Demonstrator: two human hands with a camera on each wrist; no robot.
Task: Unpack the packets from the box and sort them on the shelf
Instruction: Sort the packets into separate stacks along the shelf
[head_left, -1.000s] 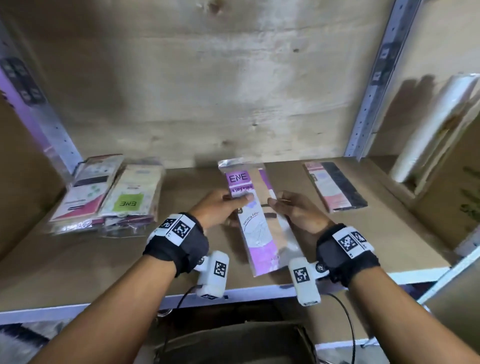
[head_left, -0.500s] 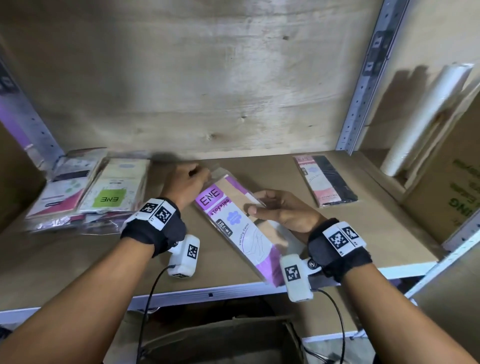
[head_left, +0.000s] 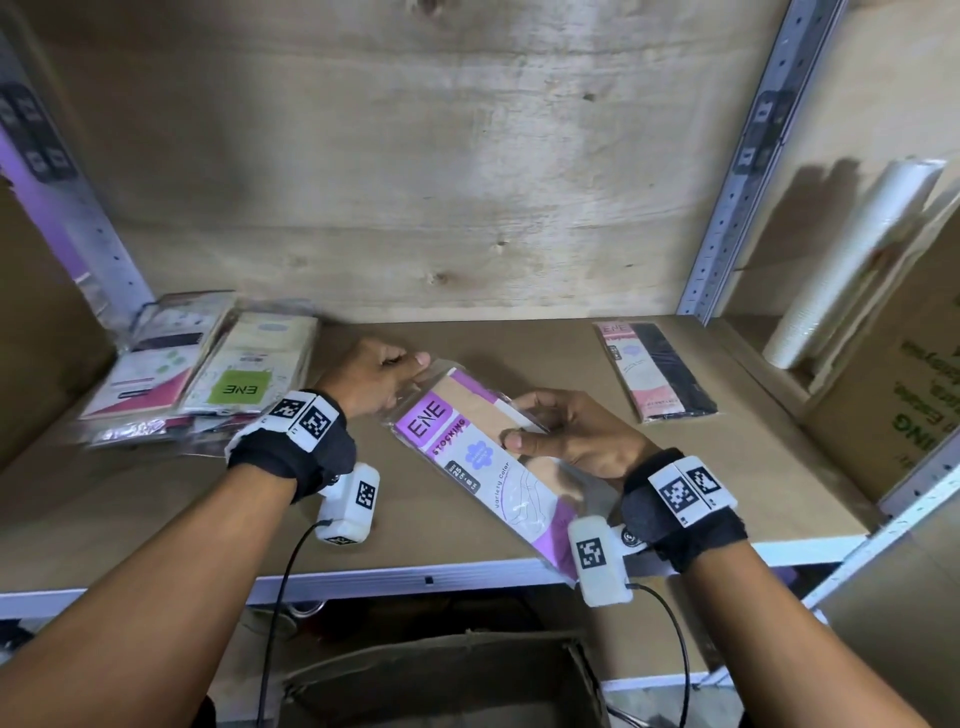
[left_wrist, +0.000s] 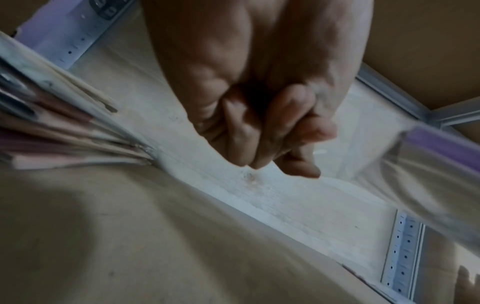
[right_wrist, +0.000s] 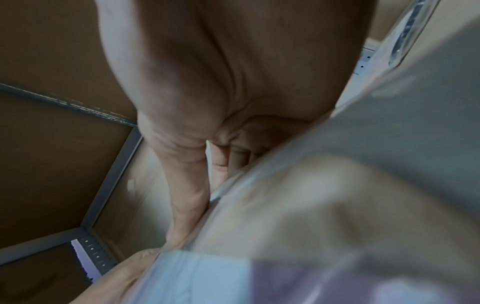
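A purple and tan ENE stocking packet lies slantwise on the shelf board, its lower end over the front edge. My left hand pinches its clear top corner with curled fingers; the packet is blurred there. My right hand grips its right edge, thumb on top and fingers beneath. In the right wrist view that hand lies against the packet. The open brown box stands below the shelf.
A stack of several packets lies at the shelf's left end. A pink and black packet lies at the back right. Past the metal upright stand a white roll and a green-printed carton.
The purple packet has turned from lengthwise to slanted, its top swung left. My left hand moved left and back to the top corner. My right hand stayed on the right edge.
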